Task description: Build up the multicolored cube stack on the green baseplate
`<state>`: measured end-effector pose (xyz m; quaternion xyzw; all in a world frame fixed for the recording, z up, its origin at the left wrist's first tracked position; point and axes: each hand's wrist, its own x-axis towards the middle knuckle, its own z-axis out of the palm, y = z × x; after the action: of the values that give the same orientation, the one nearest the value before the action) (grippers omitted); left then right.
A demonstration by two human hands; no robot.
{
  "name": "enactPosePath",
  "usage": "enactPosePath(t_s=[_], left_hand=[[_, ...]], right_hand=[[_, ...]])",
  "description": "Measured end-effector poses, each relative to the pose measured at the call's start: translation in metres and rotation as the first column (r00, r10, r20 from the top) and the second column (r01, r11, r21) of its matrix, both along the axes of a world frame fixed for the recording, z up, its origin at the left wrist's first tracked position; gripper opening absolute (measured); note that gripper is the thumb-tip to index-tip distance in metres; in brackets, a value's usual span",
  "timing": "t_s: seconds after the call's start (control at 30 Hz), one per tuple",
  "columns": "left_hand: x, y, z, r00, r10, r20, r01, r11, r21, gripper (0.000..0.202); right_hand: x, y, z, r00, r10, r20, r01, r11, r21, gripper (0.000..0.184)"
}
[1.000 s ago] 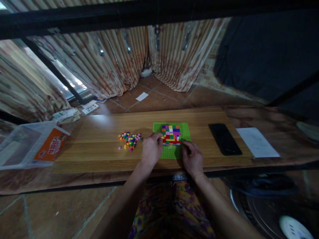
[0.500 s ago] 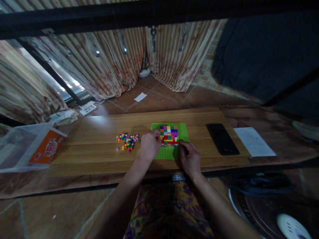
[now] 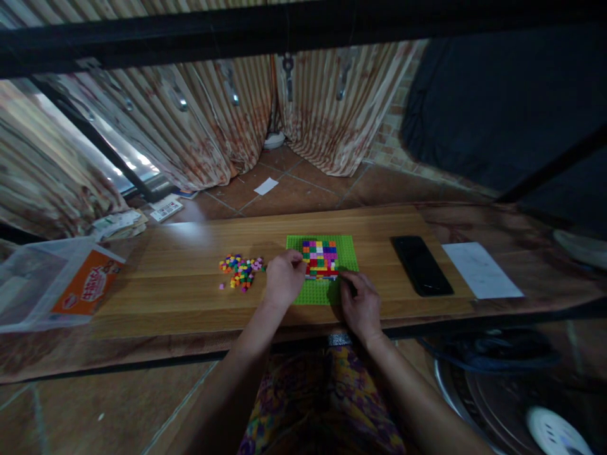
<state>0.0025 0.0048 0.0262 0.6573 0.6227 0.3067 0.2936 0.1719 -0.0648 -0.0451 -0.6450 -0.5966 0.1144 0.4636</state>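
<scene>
Sitting between left grip (image 3: 285, 278) and right grip (image 3: 361, 304); multicoloured brick build (image 3: 320, 253).

Both arms (image 3: 251, 344) are stretched over the tabletop (image 3: 180, 306)'s near edge; left hand (image 3: 285, 279) and right hand (image 3: 362, 307) are held palm-down, fingers (image 3: 351, 276) bent.

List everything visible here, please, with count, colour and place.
wooden board: 1, brown, centre
baseplate: 1, green, on the wooden board
brick build: 1, multicoloured, on the baseplate
loose bricks: many, multicoloured, left of the baseplate
phone-like slab: 1, black, wooden board's right end
paper sheet: 1, white, right of the slab
box: 1, clear with orange label, far left
papers: several, pale, beyond the box
floor sheet: 1, white, beyond the wooden board
curtains: several, striped beige, background
dark cover: 1, navy, upper right
bar: 1, black, across the top
clothing: purple and yellow, lower centre
left hand: 1, bare, at build's left
right hand: 1, bare, by build's right
</scene>
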Motion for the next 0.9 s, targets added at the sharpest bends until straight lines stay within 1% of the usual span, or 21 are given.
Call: enactPosePath(t_s=[0.17,0.27,0.33,0.5,0.6,0.67,0.77,0.83,0.9], left_hand=[[-0.005,0.001,-0.006,0.992,-0.004,0.122,0.009,0.999,-0.044,0.013],[-0.006,0.000,-0.005,0.992,-0.010,0.126,0.018,0.998,-0.064,0.018],[-0.005,-0.001,-0.003,0.997,-0.017,0.081,0.022,0.998,-0.065,0.021],[0.001,-0.004,0.004,0.991,0.018,-0.130,-0.025,0.998,-0.056,0.026],[0.004,-0.005,0.005,0.985,0.046,-0.169,-0.053,0.998,-0.040,0.025],[0.004,-0.005,0.005,0.988,0.061,-0.144,-0.067,0.997,-0.043,0.024],[0.002,-0.001,0.003,0.995,0.074,-0.069,-0.080,0.993,-0.083,0.023],[-0.001,0.003,0.002,0.997,0.072,-0.028,-0.075,0.991,-0.113,0.023],[-0.004,0.006,0.002,0.998,0.059,-0.018,-0.061,0.989,-0.133,0.023]], right_hand=[[0.001,0.000,-0.001,1.000,0.003,0.002,-0.003,1.000,-0.001,0.023],[0.001,0.000,-0.001,1.000,0.009,0.006,-0.009,1.000,-0.004,0.023],[0.001,0.000,-0.001,1.000,0.013,0.012,-0.013,1.000,-0.003,0.024],[0.001,0.000,-0.002,1.000,0.009,0.015,-0.009,1.000,0.001,0.024],[0.001,0.000,-0.002,1.000,0.009,0.021,-0.009,1.000,-0.003,0.024],[0.000,0.000,-0.001,1.000,0.008,0.019,-0.008,1.000,-0.002,0.024],[0.000,0.000,0.000,1.000,0.010,0.010,-0.010,1.000,-0.007,0.023],[0.000,0.000,0.000,1.000,0.013,0.009,-0.012,1.000,-0.012,0.024],[0.000,0.000,-0.001,1.000,0.013,0.011,-0.013,1.000,-0.010,0.024]])
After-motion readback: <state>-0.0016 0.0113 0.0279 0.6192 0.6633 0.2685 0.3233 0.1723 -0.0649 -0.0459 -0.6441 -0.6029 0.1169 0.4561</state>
